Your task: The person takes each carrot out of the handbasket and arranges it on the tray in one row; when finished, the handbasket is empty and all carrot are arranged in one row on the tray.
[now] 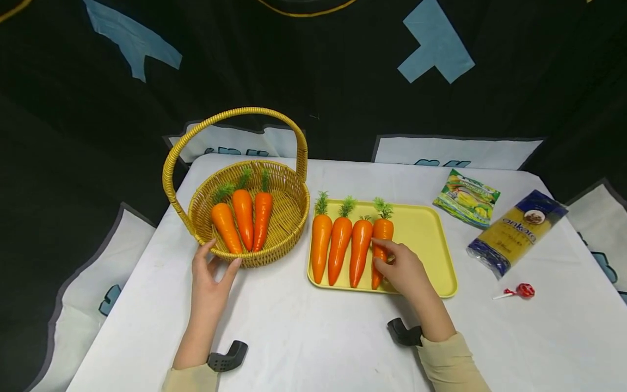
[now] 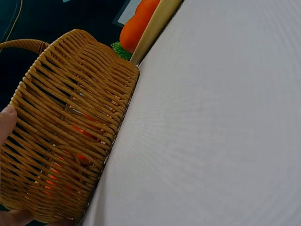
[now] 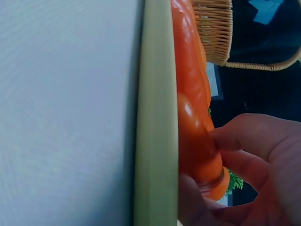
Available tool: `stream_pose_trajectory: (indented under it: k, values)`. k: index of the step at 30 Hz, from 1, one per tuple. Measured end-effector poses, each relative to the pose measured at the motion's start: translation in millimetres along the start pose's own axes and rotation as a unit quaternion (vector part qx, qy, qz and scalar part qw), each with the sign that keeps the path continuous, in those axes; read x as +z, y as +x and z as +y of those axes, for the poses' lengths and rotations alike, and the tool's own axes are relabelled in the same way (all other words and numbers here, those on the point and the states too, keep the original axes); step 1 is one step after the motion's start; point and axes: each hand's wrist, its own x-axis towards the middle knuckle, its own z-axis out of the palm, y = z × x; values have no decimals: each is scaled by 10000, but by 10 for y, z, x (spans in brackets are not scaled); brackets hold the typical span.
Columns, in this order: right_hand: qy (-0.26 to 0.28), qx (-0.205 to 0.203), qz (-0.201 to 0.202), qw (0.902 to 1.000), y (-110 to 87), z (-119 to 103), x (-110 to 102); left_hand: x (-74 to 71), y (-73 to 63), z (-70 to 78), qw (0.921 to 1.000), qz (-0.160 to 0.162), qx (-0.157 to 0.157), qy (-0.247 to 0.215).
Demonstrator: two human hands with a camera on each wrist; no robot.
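Observation:
On the left stands a round wicker basket with a tall arched handle. Three glossy orange carrots with green tufts lie inside it. My left hand holds the basket's near wall, thumb and fingers spread along it; in the left wrist view the thumb touches the weave. A yellow tray to the right bears several more carrots in a row. My right hand pinches the rightmost carrot between thumb and fingers. That carrot still lies within the tray, its lower part partly covered by the hand.
Right of the tray lie a green and yellow packet, a blue and gold pasta bag and a red lollipop. White cloth covers the table. Behind it hangs a dark curtain.

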Motion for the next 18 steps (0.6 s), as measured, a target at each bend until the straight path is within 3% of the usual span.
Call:
stream_pose_trajectory:
  k: [9, 18]
  values:
    - [-790, 3, 179, 9967, -13, -83, 63, -1, -2, 8, 10000, -10, -43, -18]
    - [-1060, -158, 438, 9933, -27, -98, 126, -3, -12, -1, 9999, 34, 125, -89]
